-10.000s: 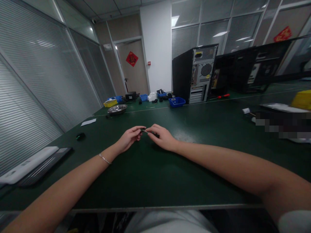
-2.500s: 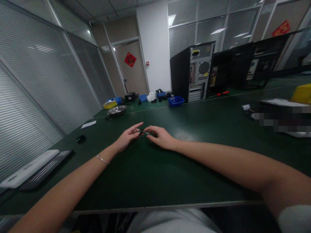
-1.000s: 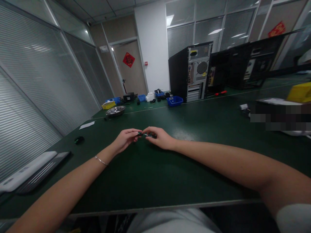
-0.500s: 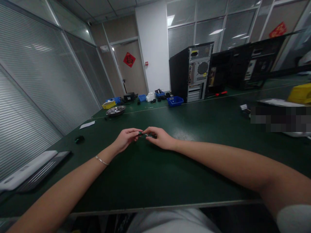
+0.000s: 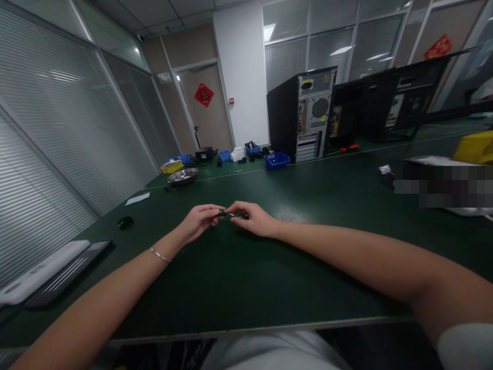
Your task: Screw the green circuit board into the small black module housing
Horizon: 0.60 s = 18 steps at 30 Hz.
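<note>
My left hand (image 5: 198, 223) pinches a small dark piece with a bit of green on it (image 5: 222, 213) between thumb and fingertips, just above the green tabletop (image 5: 215, 288). Facing it, my right hand (image 5: 254, 220) is closed around a slim tool with a thin metal shaft (image 5: 232, 215). The shaft points left at the dark piece; whether the two touch is too small to tell. My fingers hide most of the tool's handle, so its exact kind does not show.
A black computer tower (image 5: 287, 121) stands at the back beside a blue bin (image 5: 277, 161). At far left on the table are a metal dish (image 5: 183, 176), a dark green-black object (image 5: 125, 222) and a white-and-black panel (image 5: 54, 272). A red-handled tool (image 5: 349, 148) lies behind.
Both hands keep almost the same place and grip. The whole view has shifted very slightly; the dark piece appears turned a little in my left fingers.
</note>
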Available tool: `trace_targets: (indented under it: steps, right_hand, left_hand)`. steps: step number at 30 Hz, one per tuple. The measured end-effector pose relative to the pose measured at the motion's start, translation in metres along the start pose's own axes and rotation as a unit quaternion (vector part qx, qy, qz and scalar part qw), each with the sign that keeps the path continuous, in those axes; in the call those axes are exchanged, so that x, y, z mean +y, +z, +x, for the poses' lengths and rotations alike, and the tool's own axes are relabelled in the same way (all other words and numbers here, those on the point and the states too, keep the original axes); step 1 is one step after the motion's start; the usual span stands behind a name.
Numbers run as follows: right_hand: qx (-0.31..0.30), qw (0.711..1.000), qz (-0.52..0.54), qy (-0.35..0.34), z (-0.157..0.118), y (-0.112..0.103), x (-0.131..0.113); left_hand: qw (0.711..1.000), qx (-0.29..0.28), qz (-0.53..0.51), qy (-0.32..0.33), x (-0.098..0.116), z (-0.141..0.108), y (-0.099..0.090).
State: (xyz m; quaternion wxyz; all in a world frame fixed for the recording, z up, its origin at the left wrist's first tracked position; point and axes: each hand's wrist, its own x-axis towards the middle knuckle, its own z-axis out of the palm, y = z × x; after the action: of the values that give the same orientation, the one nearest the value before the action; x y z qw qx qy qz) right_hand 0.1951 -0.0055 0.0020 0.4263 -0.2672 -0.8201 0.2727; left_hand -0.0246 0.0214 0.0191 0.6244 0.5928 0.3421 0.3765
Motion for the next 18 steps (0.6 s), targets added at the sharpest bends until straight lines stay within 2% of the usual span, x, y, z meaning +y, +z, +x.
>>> trace_targets:
  steps: [4, 12, 18]
  right_hand:
    - [0.015, 1.0, -0.016, 0.012, 0.0, 0.0, -0.002]
    - [0.022, 0.999, -0.038, 0.032, 0.0, -0.001, -0.002]
    - [0.018, 0.998, -0.046, 0.031, 0.0, -0.002, -0.005]
  left_hand:
    - [0.999, 0.019, -0.038, -0.005, -0.001, 0.003, 0.0]
    - [0.991, 0.098, -0.09, 0.027, -0.002, 0.011, -0.007]
    - [0.99, 0.09, -0.099, 0.042, 0.005, 0.007, -0.002]
